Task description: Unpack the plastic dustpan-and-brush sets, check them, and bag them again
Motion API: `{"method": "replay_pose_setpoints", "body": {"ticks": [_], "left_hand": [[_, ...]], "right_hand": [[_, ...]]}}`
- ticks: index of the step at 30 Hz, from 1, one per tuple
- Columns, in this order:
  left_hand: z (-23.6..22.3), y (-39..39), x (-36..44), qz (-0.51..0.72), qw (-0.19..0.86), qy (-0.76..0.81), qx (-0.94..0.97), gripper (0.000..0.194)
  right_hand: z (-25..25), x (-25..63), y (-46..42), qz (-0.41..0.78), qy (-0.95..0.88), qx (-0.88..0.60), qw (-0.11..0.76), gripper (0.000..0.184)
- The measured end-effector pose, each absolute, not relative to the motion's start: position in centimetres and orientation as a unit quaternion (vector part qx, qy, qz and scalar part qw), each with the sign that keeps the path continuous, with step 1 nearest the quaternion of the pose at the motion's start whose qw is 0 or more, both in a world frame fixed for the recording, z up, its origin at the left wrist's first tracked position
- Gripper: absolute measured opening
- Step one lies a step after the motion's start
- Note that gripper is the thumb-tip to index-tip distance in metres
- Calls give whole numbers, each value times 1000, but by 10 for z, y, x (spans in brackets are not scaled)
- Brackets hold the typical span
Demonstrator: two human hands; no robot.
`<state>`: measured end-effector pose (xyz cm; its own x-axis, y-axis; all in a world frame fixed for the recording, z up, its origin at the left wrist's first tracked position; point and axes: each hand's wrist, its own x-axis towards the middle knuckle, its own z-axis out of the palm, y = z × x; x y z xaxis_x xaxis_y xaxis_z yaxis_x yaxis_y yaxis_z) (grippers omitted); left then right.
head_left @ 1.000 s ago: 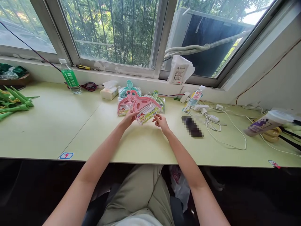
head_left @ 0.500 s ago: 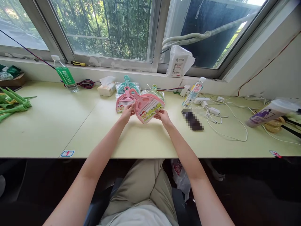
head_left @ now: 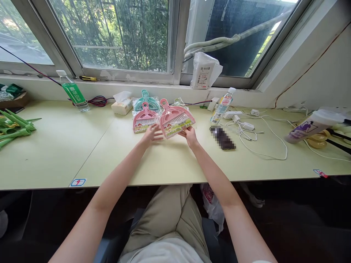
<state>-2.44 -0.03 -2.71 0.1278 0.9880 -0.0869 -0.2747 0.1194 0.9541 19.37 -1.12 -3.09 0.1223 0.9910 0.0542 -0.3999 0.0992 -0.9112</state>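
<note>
A pink dustpan and brush set (head_left: 177,120) with a yellow-green label is tilted above the table, its lower right corner pinched by my right hand (head_left: 189,136). My left hand (head_left: 153,134) has its fingers apart, just left of that set's lower edge; it grips nothing. A second pink set (head_left: 144,119) lies to the left, beyond my left hand. Behind it is a teal set (head_left: 148,100) in clear wrapping. A green set (head_left: 178,102) is mostly hidden behind the pink one in my right hand.
A tissue pack (head_left: 122,103) and a green-labelled bottle (head_left: 72,91) stand at the back left. On the right are another bottle (head_left: 223,105), a blurred dark object (head_left: 223,138), white cables (head_left: 246,131) and a purple-printed cup (head_left: 309,127). Green stalks (head_left: 16,128) lie far left.
My left hand has let go of the right-hand pink set, and its fingers have spread. That set has turned more upright in my right hand. The camera view has shifted slightly.
</note>
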Motion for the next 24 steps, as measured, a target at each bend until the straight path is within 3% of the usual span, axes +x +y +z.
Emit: {"method": "replay_pose_setpoints", "body": {"ticks": [2, 6, 13, 21, 24], "left_hand": [[-31, -9, -10, 444, 640, 426, 461, 59], [-33, -18, 3, 433, 636, 441, 461, 44], [-23, -26, -7, 373, 656, 426, 499, 56], [-22, -29, 1, 416, 577, 455, 536, 52], [-27, -30, 4, 453, 490, 498, 553, 47]], "right_hand": [[-32, 192, -12, 545, -368, -378, 652, 9], [-34, 187, -15, 553, -359, -369, 655, 8], [-31, 186, -15, 563, -334, -341, 675, 17], [-26, 193, -15, 566, -298, -348, 685, 26], [-30, 190, -15, 569, -312, -348, 677, 28]]}}
